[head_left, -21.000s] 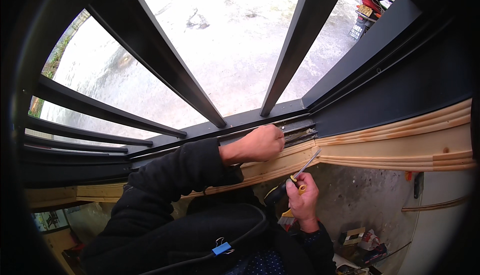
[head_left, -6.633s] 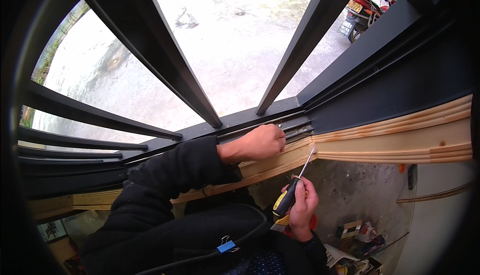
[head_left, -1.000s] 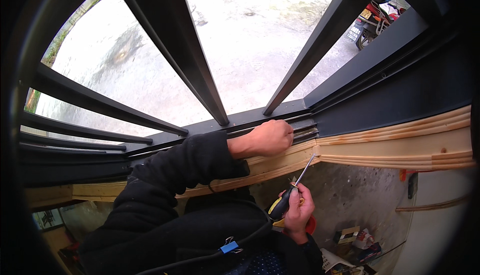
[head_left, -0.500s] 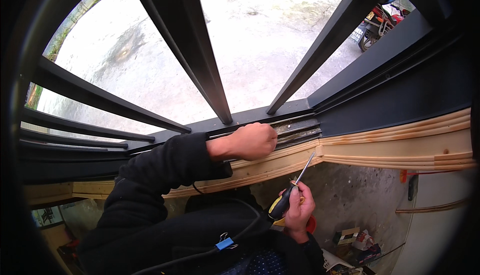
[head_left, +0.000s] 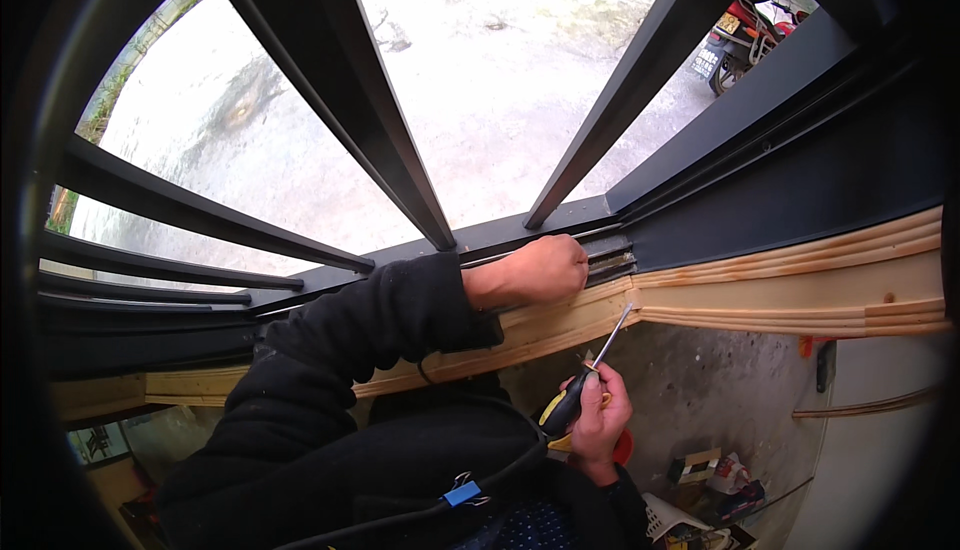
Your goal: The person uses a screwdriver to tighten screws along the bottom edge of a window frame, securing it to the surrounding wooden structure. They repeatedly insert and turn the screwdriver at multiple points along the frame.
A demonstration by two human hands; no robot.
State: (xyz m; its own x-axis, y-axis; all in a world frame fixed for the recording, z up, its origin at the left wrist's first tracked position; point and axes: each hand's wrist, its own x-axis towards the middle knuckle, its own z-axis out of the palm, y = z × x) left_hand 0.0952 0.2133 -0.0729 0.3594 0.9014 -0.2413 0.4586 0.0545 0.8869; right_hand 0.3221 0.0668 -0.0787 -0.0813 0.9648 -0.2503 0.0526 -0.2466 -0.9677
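Note:
My left hand [head_left: 535,270] is curled closed above the window's bottom track [head_left: 610,258], close to the corner. Its fingers face away, so whatever they may hold is hidden. In my right hand [head_left: 603,422] is a screwdriver [head_left: 566,408] with a black and yellow handle. Its metal shaft slants up and to the right, and the tip appears in front of the wooden trim [head_left: 570,322] near the corner joint.
Dark window bars [head_left: 590,120] rise beyond the track, with a concrete yard [head_left: 490,90] and a red motorcycle [head_left: 745,35] outside. Below right lie a small box [head_left: 695,466] and a white basket [head_left: 665,515]. A blue binder clip [head_left: 463,493] grips a cable across my front.
My left hand has slid right along the track, toward the corner, still closed. The right hand and screwdriver stay nearly where they were. The view has shifted slightly.

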